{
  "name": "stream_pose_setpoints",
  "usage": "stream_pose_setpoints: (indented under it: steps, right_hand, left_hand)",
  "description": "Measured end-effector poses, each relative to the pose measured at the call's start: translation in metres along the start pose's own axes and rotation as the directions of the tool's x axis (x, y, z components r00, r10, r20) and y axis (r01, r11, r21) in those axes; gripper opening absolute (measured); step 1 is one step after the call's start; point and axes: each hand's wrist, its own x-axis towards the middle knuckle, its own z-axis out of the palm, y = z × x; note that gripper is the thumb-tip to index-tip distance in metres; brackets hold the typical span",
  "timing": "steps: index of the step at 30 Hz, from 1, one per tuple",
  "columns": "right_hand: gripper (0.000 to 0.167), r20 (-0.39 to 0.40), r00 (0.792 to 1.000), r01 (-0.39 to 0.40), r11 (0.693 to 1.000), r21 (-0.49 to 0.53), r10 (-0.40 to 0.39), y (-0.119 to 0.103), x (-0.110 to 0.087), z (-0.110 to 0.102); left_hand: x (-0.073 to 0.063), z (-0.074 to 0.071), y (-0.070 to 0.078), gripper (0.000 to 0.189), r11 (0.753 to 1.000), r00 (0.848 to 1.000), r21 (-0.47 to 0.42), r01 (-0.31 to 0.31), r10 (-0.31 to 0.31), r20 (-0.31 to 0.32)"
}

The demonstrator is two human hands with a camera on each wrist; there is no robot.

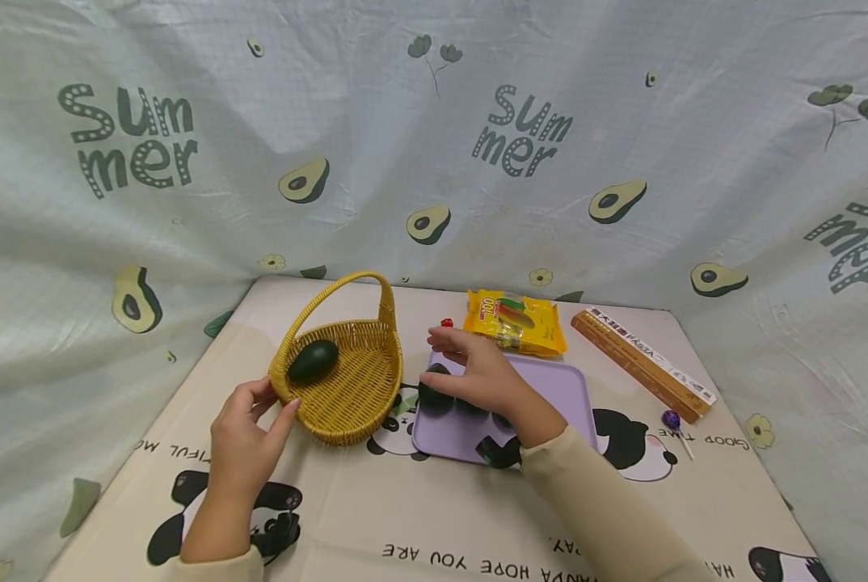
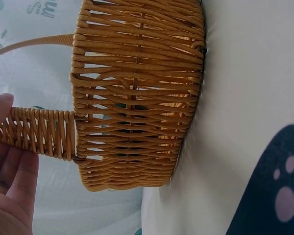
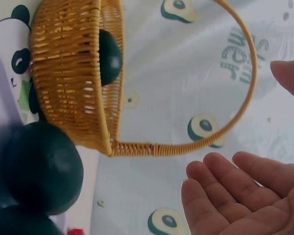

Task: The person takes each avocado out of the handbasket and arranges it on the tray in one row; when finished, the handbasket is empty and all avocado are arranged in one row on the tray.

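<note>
A yellow wicker basket (image 1: 354, 388) with a tall arched handle stands on the left of the table. Inside it lies a dark green avocado (image 1: 313, 361) against the left wall. My left hand (image 1: 245, 440) grips the lower end of the handle (image 2: 41, 132), thumb on one side and fingers on the other. Right of the basket, dark avocados (image 1: 434, 394) sit on a lilac tray (image 1: 561, 388), partly hidden under my right hand. That right hand (image 1: 483, 373) hovers over them with fingers extended and thumb apart, nothing in its grasp.
A yellow snack bag with a mango picture (image 1: 517, 322) lies behind the tray. Further right are a long brown pasta box (image 1: 641, 364) and a purple lollipop (image 1: 671, 419). Something small and red (image 1: 446, 322) shows behind my right fingers. A printed curtain (image 1: 376, 121) closes off the back.
</note>
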Motion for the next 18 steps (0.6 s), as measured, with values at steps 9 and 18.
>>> stream_pose_setpoints:
  steps: [9,18]
  right_hand:
    - [0.073,0.074,0.997,0.026,1.0,-0.012,-0.025,-0.013,0.016,0.012]
    - [0.074,0.151,0.985,0.089,0.995,-0.048,-0.081,-0.024,0.039,0.026]
  left_hand:
    - [0.0,0.001,0.0,0.045,1.0,1.0,-0.002,-0.007,0.008,0.007]
    - [-0.001,-0.001,0.003,0.046,1.0,1.0,0.027,0.013,-0.013,0.006]
